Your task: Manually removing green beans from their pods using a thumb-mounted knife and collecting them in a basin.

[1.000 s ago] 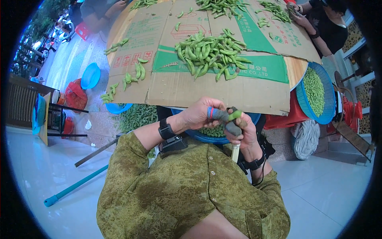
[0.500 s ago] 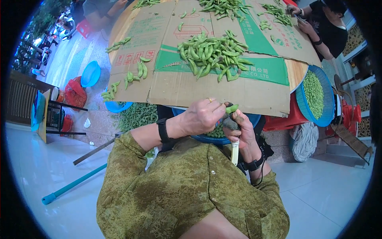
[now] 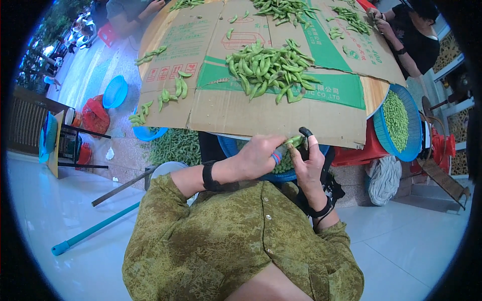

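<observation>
Head camera: the right hand is holding a green pod above a blue basin, likely so anything dropping is landing inside; the left hand is curling close beside it, grip hidden.

pods lie on cardboard; basket right of it, beans inside.

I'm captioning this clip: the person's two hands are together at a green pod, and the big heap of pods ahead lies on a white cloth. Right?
Not quite: the big heap of pods lies on flattened brown cardboard, not a white cloth, as the head view shows. The rest holds: the left hand and right hand are together at a green pod.
</observation>
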`<action>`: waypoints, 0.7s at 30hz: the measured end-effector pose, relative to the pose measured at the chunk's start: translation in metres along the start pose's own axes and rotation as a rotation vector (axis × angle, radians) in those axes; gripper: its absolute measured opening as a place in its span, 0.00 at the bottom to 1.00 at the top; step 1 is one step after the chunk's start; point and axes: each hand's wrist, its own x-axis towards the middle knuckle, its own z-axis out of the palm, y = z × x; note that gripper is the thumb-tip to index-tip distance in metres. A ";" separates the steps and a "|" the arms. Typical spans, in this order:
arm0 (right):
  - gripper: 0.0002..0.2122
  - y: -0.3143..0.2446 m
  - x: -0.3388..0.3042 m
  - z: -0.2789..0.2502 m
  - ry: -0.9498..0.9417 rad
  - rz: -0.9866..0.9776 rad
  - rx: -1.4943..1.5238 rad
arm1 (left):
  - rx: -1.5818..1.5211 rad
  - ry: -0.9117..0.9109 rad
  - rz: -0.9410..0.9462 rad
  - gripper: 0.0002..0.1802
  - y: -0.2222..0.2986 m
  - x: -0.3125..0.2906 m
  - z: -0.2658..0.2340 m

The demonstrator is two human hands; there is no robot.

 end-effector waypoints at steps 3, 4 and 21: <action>0.21 -0.001 0.001 -0.003 -0.030 -0.166 -0.195 | 0.047 -0.005 0.057 0.15 -0.003 -0.005 0.005; 0.21 0.000 0.001 -0.004 -0.031 -0.165 -0.195 | 0.043 -0.018 0.045 0.17 -0.004 -0.006 0.006; 0.12 0.015 -0.018 -0.004 -0.188 -0.190 -0.173 | -0.025 -0.236 -0.081 0.08 0.004 -0.028 -0.025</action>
